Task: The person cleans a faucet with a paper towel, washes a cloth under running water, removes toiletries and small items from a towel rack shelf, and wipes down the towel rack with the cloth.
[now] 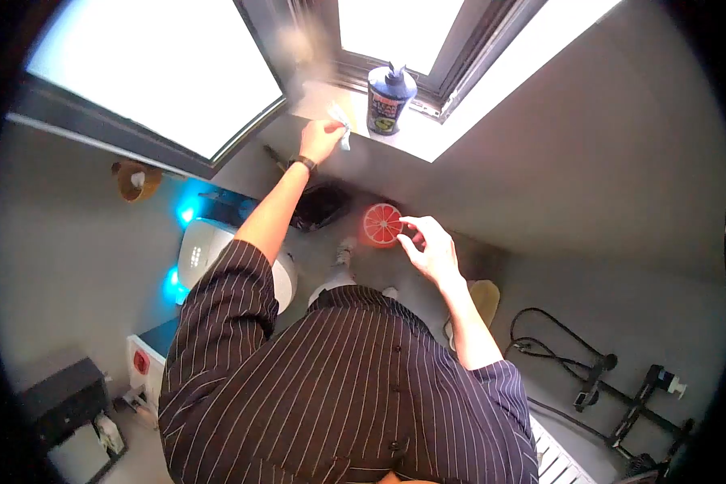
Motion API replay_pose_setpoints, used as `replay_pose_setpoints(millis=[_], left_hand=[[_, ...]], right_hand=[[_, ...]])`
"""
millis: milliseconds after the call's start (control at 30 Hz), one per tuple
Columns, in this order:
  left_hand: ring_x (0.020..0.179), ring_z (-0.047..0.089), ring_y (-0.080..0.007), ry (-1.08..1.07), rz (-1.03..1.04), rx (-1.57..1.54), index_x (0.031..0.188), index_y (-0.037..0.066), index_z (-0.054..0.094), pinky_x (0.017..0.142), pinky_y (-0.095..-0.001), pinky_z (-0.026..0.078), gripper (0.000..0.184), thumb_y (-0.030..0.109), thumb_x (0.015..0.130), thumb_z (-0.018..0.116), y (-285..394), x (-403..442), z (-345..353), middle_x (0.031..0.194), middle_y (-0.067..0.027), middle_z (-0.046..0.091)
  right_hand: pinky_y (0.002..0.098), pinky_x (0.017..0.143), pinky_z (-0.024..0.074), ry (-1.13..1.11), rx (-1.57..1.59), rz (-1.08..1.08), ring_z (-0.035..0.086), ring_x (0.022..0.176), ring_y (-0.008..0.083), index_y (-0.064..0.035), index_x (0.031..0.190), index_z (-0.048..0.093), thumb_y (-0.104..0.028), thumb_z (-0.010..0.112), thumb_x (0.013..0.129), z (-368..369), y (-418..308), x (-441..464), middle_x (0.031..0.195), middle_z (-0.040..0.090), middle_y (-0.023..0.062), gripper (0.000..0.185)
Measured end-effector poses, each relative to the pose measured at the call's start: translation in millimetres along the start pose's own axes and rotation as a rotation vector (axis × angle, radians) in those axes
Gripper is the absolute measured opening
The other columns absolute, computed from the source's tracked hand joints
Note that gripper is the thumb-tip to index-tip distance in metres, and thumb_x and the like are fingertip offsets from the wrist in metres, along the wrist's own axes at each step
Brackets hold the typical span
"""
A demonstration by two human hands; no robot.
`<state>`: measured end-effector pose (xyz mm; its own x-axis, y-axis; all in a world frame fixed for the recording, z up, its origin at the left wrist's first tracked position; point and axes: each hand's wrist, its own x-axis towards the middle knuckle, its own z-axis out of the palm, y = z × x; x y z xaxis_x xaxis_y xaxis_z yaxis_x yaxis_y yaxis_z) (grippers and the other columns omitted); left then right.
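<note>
The right hand (433, 250) is held partly open, thumb and fingers apart, beside the red citrus-slice disc (381, 224); whether they touch, I cannot tell. Farther off and to the left, the left hand (323, 138) pinches a small pale cloth (344, 129) at the edge of the windowsill (415, 143). Just right of the cloth, a dark-labelled bottle (388, 101) stands upright on the sill, near the window frame (452, 77).

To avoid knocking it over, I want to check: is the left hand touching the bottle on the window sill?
Apart. The head view shows a strip of bright sill between the left hand and the bottle.
</note>
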<state>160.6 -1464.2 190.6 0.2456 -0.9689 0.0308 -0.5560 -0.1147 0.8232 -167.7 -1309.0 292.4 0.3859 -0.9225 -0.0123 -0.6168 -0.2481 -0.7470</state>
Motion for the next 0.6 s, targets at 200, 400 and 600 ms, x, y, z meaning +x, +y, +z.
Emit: replay_pose_setpoints(millis=[200,400,600], left_hand=[[0.085,0.073,-0.0257,-0.147,0.060,0.100,0.091,0.007,0.078,0.080,-0.0369,0.056,0.024,0.025,0.075,0.078,-28,111,28,0.087,-0.0143,0.075],[0.079,0.071,-0.0229,-0.256,0.149,0.207,0.090,0.003,0.073,0.073,-0.0348,0.055,0.026,0.020,0.073,0.083,-33,125,34,0.085,-0.0128,0.074],[0.080,0.071,-0.0290,-0.167,0.227,0.082,0.092,0.005,0.077,0.075,-0.0390,0.054,0.018,0.020,0.082,0.073,-32,112,17,0.085,-0.0155,0.073]], right_hand=[[0.0315,0.077,0.0555,0.005,-0.073,0.145,0.065,0.075,0.0153,-0.0175,0.118,0.067,-0.023,0.075,0.086,-2,-15,39,0.100,0.067,0.0029,0.034],[0.0323,0.079,0.0552,-0.059,-0.087,0.219,0.066,0.080,0.0171,-0.0164,0.118,0.068,-0.023,0.074,0.086,6,-25,63,0.099,0.067,0.0040,0.032],[0.0327,0.079,0.0553,-0.070,-0.084,0.216,0.067,0.082,0.0185,-0.0150,0.116,0.068,-0.023,0.073,0.087,15,-35,82,0.098,0.068,0.0050,0.031]])
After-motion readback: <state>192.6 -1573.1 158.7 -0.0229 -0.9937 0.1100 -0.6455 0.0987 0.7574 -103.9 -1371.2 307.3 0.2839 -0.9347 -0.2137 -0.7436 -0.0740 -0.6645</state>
